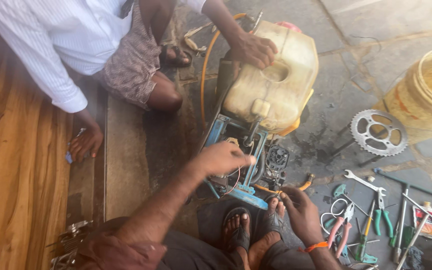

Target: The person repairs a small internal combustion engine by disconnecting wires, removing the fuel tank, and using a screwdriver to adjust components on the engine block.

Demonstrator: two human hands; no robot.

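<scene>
- Grey stone floor [356, 30], oil-stained, with a wooden step [11, 165] along one side; no counter, all work done at floor level.
- Nearest: two sandalled feet [256, 232] planted against the blue frame [238, 189], apparently to brace it.
- Right hand [301, 215], orange band at the wrist, fingers curled low by the frame's corner near an orange hose [303, 184]; grip partly hidden, cannot tell what is pinched, if anything.
- Left hand [222, 157] reaching into the frame, fingers pressed together around something small near thin wires; object itself hidden by the knuckles.
- Beside the right hand: pliers [341, 225], spanner [363, 181] and screwdrivers laid within reach.
- Middle: sprayer machine with cream tank [281, 75] tilted over the frame, black engine part [276, 160] exposed below.
- Farther: a second person's hand [253, 49] resting on the tank top, likely steadying it; other hand [86, 142] on the step.
- Far right: chain sprocket [378, 132] flat on the floor, yellow bucket [428, 95] cut off by the edge.
</scene>
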